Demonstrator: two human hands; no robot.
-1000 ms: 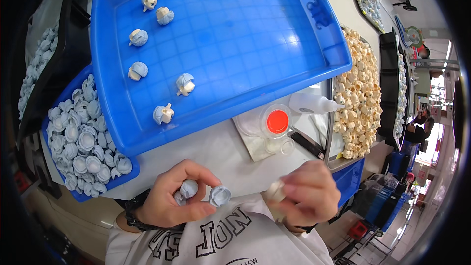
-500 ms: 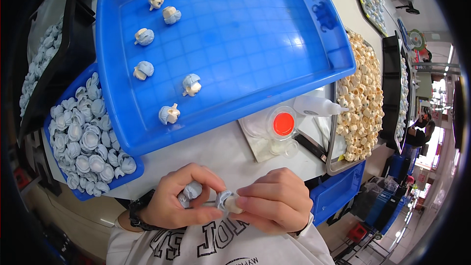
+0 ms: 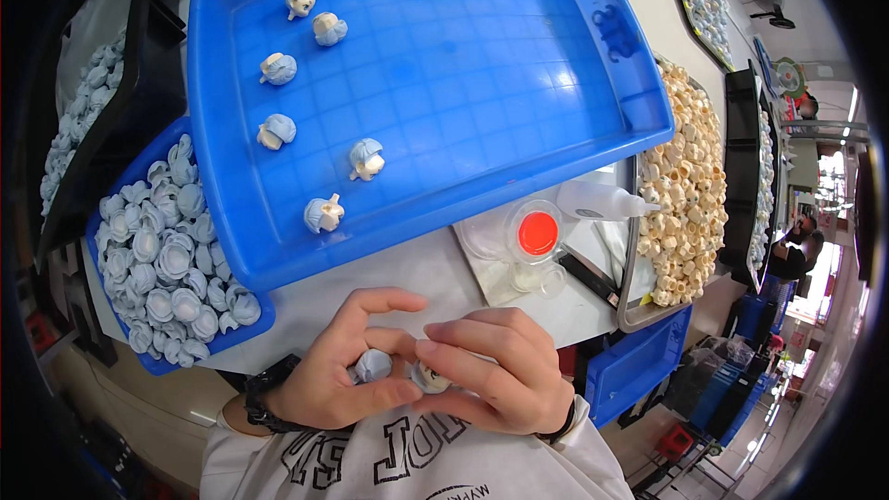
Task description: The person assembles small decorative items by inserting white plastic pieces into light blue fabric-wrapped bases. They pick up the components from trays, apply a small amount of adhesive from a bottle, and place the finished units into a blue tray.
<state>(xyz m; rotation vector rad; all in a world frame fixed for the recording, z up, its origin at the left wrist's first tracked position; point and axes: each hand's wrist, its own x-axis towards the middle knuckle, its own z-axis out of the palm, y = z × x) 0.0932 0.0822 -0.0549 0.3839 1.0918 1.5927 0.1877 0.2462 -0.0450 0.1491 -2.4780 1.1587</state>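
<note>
The left hand [image 3: 338, 380] pinches a small pale-blue moulded cap piece [image 3: 373, 366] between thumb and fingers, close to the chest; the right hand [image 3: 495, 380] closes on a small cream-coloured plug piece [image 3: 431, 378], touching the cap. Both parts appear light, rigid and smooth, so probably slippery; grip each by its rim with the fingertips. Finished pairs lie on the large blue plastic tray [image 3: 482, 83]; loose caps fill the small blue bin [image 3: 236, 333].
</note>
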